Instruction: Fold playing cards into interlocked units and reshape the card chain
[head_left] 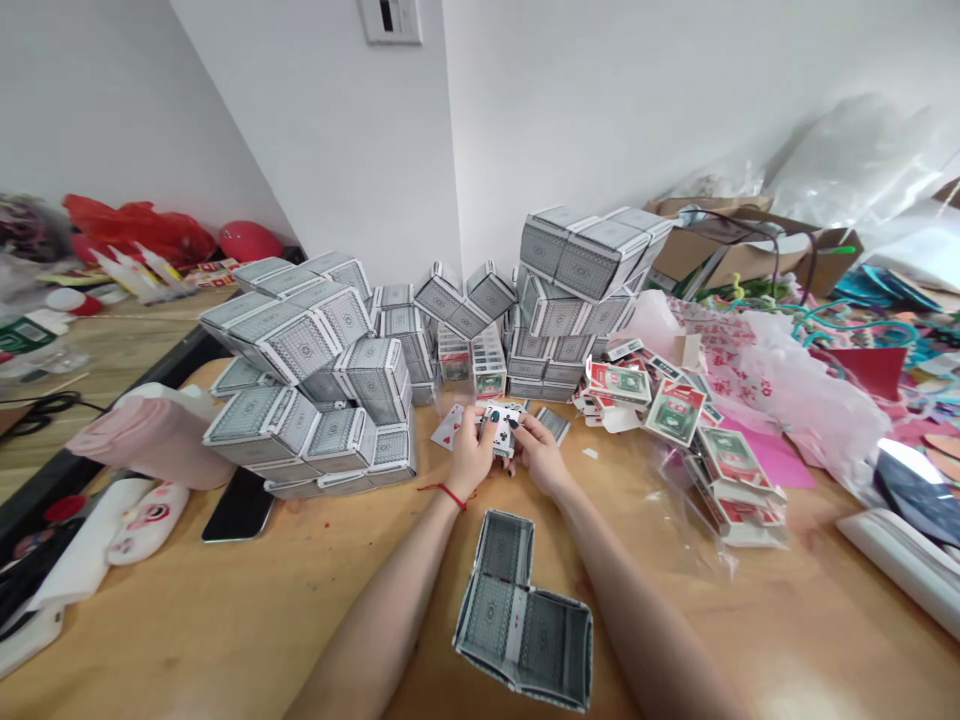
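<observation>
Both hands meet over the middle of the table. My left hand (472, 448), with a red string at its wrist, is closed on playing cards (504, 428); a seven of clubs faces up. The fingers of my right hand (538, 450) pinch the same cards at their right edge. Under and beside my hands lie loose cards, among them a heart card (447, 428) and a face-down card (553, 424). Between my forearms sits an L-shaped piece of joined boxes folded from cards (491, 610), grey backs outward.
Stacks of card-built boxes stand at left (307, 340) and right (585, 260). Upright card packs (487, 365) stand between them. Opened card cartons (675, 410) and a plastic bag (780, 380) lie right. A phone (238, 505) and a pink roll (150, 440) lie left.
</observation>
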